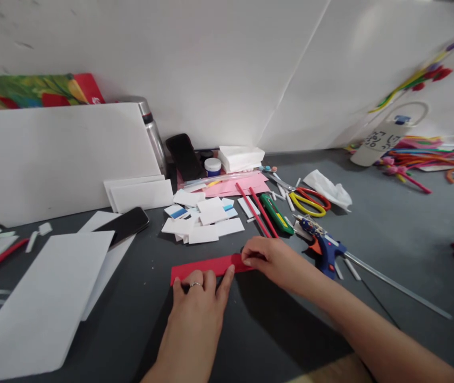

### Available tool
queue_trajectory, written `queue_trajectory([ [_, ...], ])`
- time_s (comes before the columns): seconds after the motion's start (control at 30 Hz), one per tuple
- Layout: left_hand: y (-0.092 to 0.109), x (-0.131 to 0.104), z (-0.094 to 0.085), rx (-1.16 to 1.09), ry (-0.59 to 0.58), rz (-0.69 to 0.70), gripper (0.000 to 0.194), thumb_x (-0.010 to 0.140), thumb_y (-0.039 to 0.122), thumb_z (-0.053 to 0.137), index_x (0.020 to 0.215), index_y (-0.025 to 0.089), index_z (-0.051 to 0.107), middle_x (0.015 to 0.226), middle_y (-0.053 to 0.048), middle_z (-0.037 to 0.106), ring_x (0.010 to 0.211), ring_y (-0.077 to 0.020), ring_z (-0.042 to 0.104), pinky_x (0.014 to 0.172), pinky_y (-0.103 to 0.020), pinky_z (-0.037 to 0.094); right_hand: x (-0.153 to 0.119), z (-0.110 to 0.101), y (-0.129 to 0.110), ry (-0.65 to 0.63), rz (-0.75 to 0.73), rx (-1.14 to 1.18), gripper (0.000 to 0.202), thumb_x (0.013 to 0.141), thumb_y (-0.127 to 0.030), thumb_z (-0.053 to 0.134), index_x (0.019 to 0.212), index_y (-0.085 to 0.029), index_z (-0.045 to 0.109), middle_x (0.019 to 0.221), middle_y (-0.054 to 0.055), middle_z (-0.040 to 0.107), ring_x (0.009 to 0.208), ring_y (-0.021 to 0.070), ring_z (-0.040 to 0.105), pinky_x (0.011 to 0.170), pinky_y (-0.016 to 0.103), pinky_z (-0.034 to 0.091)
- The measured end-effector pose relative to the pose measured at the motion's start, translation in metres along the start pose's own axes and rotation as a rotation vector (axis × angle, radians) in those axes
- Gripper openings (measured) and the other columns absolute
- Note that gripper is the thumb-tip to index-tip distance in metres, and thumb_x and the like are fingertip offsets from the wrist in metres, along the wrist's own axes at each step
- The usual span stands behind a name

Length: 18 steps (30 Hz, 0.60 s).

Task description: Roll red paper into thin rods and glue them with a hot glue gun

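A narrow red strip (215, 261), paper or thin card, lies across the dark table in front of me. My left hand (198, 303), with a ring on one finger, grips its near edge with bent fingers, the thumb pointing to the right. At the strip's right end, my right hand (269, 260) pinches it between thumb and curled fingers, which partly cover that end. Just beyond the strip sits a pile of small white card pieces (203, 221). Two thin red sticks (253, 210) and a green cutter knife (277, 214) lie beyond my right hand.
A blue hot glue gun (328, 252) and scissors (310, 202) lie to the right, near a crumpled tissue (328, 189). White boards (47, 298) and a phone (125, 223) are on the left. A pale bottle (382, 141) and a steel flask (153, 133) stand near the wall.
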<state>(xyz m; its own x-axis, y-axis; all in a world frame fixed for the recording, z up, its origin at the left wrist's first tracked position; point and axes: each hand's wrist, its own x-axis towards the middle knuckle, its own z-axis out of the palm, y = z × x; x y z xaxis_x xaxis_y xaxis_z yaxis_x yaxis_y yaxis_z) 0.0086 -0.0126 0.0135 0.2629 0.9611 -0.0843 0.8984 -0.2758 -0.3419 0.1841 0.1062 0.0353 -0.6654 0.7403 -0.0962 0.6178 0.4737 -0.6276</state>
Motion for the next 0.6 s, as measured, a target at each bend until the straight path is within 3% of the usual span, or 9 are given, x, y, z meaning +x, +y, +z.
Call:
queue_trajectory([
  [0.1,-0.001,0.001,-0.001,-0.014,0.004,0.022,0.071,0.086,0.005,0.05,0.15,0.031,0.036,0.093,-0.011,0.064,0.085,-0.0282,0.063,0.074,-0.053,0.057,-0.026,0.004,-0.012,0.163,-0.098,-0.083,0.027,0.095,-0.01,0.043,0.098,-0.016,0.069,0.097,0.008,0.071,0.088,0.0178,0.066,0.078,0.029,0.051],
  [0.17,-0.001,0.002,0.0,-0.029,0.001,0.017,0.069,0.087,0.004,0.049,0.149,0.032,0.038,0.092,-0.009,0.063,0.085,-0.028,0.063,0.075,-0.054,0.057,-0.045,0.017,-0.02,0.255,-0.207,-0.213,0.039,0.09,-0.003,0.04,0.116,-0.013,0.067,0.115,0.013,0.07,0.103,0.0214,0.066,0.09,0.034,0.053],
  [0.27,-0.001,0.002,0.002,-0.051,-0.02,0.006,0.064,0.087,0.005,0.048,0.146,0.031,0.045,0.092,-0.008,0.063,0.085,-0.0278,0.063,0.075,-0.053,0.057,-0.064,0.045,-0.026,0.2,-0.448,-0.427,0.054,0.085,-0.005,0.045,0.139,-0.005,0.05,0.141,0.019,0.055,0.131,0.0283,0.051,0.106,0.042,0.047],
  [0.4,-0.001,0.001,0.002,-0.052,-0.039,0.021,0.059,0.088,0.007,0.049,0.142,0.029,0.051,0.097,-0.01,0.063,0.087,-0.029,0.063,0.075,-0.051,0.057,-0.064,0.067,-0.022,0.197,-0.432,-0.604,0.055,0.086,-0.008,0.049,0.141,-0.001,0.047,0.147,0.022,0.048,0.135,0.0325,0.047,0.109,0.047,0.047],
  [0.6,-0.001,0.001,0.0,-0.013,-0.045,0.017,0.073,0.085,0.002,0.049,0.15,0.032,0.037,0.095,-0.01,0.063,0.085,-0.0281,0.063,0.074,-0.051,0.056,-0.062,0.066,-0.01,0.188,-0.369,-0.665,0.062,0.082,-0.002,0.044,0.144,0.001,0.042,0.149,0.021,0.044,0.136,0.032,0.046,0.109,0.048,0.047],
])
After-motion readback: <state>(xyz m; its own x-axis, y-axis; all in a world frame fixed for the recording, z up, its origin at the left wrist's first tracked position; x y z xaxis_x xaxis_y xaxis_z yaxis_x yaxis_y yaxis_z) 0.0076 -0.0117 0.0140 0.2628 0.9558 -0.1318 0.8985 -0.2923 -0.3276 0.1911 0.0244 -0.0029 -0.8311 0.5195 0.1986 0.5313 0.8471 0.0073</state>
